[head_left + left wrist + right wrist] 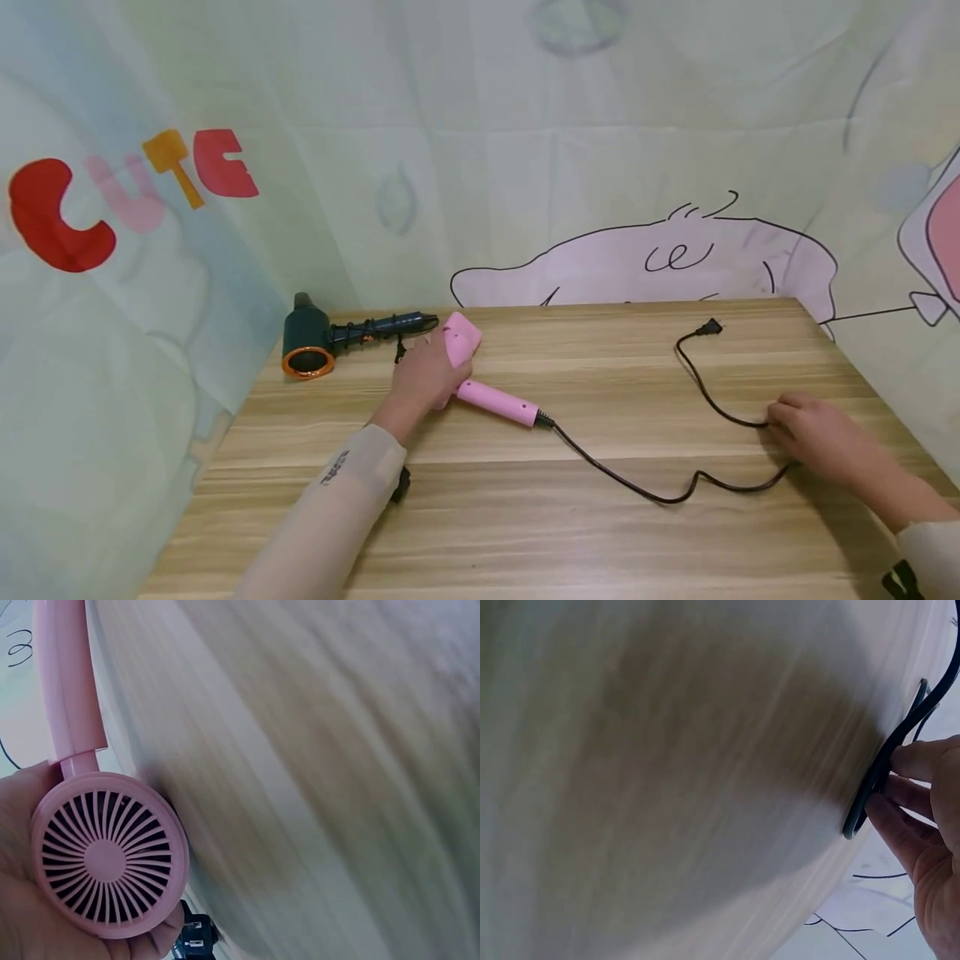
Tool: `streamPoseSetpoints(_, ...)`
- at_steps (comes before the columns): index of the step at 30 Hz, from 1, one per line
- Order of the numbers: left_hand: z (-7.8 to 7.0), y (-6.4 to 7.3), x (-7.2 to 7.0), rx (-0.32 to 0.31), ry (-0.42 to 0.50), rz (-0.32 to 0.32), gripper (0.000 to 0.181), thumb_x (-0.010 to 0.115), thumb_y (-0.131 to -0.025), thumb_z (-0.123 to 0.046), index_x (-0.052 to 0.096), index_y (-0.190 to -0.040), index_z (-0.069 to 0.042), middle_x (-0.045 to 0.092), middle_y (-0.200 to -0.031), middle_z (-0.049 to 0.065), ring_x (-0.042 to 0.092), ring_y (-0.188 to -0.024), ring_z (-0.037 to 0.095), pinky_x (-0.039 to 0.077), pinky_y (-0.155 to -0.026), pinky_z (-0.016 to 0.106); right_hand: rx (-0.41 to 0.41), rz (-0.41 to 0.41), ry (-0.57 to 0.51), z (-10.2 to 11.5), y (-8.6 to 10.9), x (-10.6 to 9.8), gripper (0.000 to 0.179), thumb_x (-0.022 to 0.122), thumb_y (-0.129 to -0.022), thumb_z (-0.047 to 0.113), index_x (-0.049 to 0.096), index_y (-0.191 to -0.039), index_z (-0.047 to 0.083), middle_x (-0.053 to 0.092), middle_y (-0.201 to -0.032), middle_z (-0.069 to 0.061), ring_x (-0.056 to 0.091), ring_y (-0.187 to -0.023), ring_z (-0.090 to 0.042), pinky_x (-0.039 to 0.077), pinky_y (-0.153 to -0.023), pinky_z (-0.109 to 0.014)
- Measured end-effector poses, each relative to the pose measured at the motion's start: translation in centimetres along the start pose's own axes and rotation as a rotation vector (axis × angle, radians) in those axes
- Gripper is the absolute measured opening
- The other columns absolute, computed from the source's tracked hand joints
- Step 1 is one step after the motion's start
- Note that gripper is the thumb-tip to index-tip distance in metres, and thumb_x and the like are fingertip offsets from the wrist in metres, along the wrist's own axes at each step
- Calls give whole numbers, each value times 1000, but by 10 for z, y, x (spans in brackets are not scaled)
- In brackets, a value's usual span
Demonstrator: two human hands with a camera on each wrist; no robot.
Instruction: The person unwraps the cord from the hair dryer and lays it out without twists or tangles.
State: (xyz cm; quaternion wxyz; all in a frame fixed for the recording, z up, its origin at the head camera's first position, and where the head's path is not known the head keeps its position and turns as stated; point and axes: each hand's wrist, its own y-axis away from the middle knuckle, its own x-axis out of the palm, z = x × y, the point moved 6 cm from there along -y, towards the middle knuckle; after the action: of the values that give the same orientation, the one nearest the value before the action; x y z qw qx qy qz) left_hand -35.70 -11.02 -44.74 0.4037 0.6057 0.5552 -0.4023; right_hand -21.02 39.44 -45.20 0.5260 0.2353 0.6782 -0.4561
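Note:
My left hand grips a pink hair dryer by its head, at the left-centre of the table. Its handle points right and toward me. In the left wrist view the round slotted grille faces the camera, with the palm and fingers wrapped behind it. A black cord runs from the handle over the tabletop to my right hand, which pinches it near the right side. Beyond those fingers the cord bends back to its two-pin plug, lying toward the far edge.
A dark hair dryer with an orange ring lies at the far left, its cord wound round the handle. Its black plug is close to my left hand. A printed curtain hangs behind and beside the wooden table.

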Motion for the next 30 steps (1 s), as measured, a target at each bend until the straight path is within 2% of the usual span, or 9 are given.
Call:
streamPoseSetpoints(6, -6, -2, 1, -10, -21, -17, 88, 64, -88, -48, 30, -154, -2, 54, -128, 23, 57, -103, 36, 51, -88, 52, 150, 103, -13, -17, 1, 1, 21, 80, -73, -6, 64, -77, 7, 61, -77, -4, 62, -68, -26, 52, -59, -43)
streamPoseSetpoints(10, -9, -4, 3, -19, -24, -27, 86, 63, -88, -48, 30, -154, -3, 54, -126, 23, 57, -104, 37, 51, -87, 52, 224, 146, -7, -28, 0, 0, 19, 75, -78, -7, 62, -77, 6, 61, -73, -7, 61, -65, -28, 51, -59, -46)
streamPoseSetpoints(16, -14, -6, 7, -37, -30, -28, 84, 62, -88, -49, 32, -152, -3, 54, -123, 22, 56, -103, 37, 51, -88, 52, 272, 156, 34, -41, 3, -3, 26, 71, -81, -5, 53, -70, 9, 55, -64, -4, 53, -57, -25, 45, -55, -47)
streamPoseSetpoints(22, -16, -7, 10, -48, -2, -28, 83, 61, -89, -48, 31, -152, -3, 53, -125, 22, 56, -110, 39, 50, -90, 55, 324, 143, 69, -56, 8, -4, 29, 65, -83, -6, 47, -65, 7, 49, -58, -7, 46, -52, -26, 42, -51, -50)
streamPoseSetpoints(27, -21, -7, 10, -48, 1, -36, 82, 60, -89, -47, 30, -152, -3, 53, -126, 23, 56, -110, 40, 49, -92, 54, 360, 136, 87, -67, 9, -5, 29, 58, -83, -5, 44, -62, 8, 47, -55, -8, 46, -51, -28, 41, -49, -52)
streamPoseSetpoints(30, -22, -8, 10, -54, 1, -38, 81, 59, -89, -47, 31, -151, -3, 53, -125, 23, 56, -108, 39, 48, -92, 54, 377, 163, 79, -70, 8, -5, 27, 56, -84, -4, 45, -62, 7, 50, -57, -11, 48, -52, -30, 41, -50, -53)
